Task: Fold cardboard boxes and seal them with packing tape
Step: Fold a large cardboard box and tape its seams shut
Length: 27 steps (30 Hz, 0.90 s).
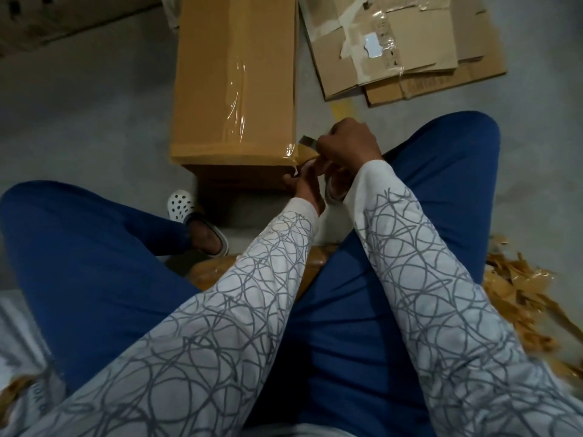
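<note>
By the box (233, 89) corner, left grip (303, 184) holds tape (336, 190)

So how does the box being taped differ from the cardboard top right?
The box stands assembled and closed; the cardboard lies flattened in a stack. The box looks clean, with one clear tape strip along its top; the cardboard carries torn, crumpled tape scraps. Both are brown and sit on the floor.

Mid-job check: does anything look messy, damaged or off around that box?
The clear tape along the top of the long box lies wrinkled and puckered, not flat. A heap of crumpled tape scraps litters the floor at the right. The flattened cartons beyond the box carry torn, peeling tape.
</note>
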Tool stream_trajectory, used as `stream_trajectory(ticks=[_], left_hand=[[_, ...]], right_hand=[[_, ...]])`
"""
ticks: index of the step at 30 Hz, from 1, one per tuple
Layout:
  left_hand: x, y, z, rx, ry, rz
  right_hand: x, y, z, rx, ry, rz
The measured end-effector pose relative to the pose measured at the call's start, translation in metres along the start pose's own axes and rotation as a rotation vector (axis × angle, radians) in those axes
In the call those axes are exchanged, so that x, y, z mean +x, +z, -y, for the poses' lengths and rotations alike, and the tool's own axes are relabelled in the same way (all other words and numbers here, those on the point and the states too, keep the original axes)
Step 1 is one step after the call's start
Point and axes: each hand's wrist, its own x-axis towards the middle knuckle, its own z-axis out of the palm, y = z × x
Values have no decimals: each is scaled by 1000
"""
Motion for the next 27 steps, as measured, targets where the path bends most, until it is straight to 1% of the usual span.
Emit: stream_trajectory(ticks=[1,2,4,5,6,9,12,15,17,20,23,25,27], left_hand=[[-6,2,1,-50,-49,-4],[-11,4,-1,-31,-39,-54],[-13,10,-5,-15,-24,8],[-7,11,-5,-66,-19,29],[-11,11,-6,-99,-16,26],[-2,5,-13,-44,-60,43],[27,-1,-11,-28,-14,10],[34,-5,-9,-130,-20,-122],[38,-6,-7,-92,-10,-132],[40,-10,-1,-117,-3,-98],[38,-7,7,-138,82,-13],[36,-4,9,-193,35,-28],[37,-4,13,-174,20,-55]], right_hand=[[-1,-1,0,-9,2,6],[-1,-1,0,-15,3,4],[-1,-1,0,-19,2,-22],[0,0,0,-13,5,-37],[0,1,-1,-9,8,-47],[-1,5,0,-11,8,-63],[-1,9,2,-5,13,-64],[1,12,6,1,17,-53],[3,13,7,3,23,-45],[5,16,8,5,28,-45],[6,16,9,-4,39,-72],[7,15,8,-21,39,-96],[7,15,7,-18,42,-116]])
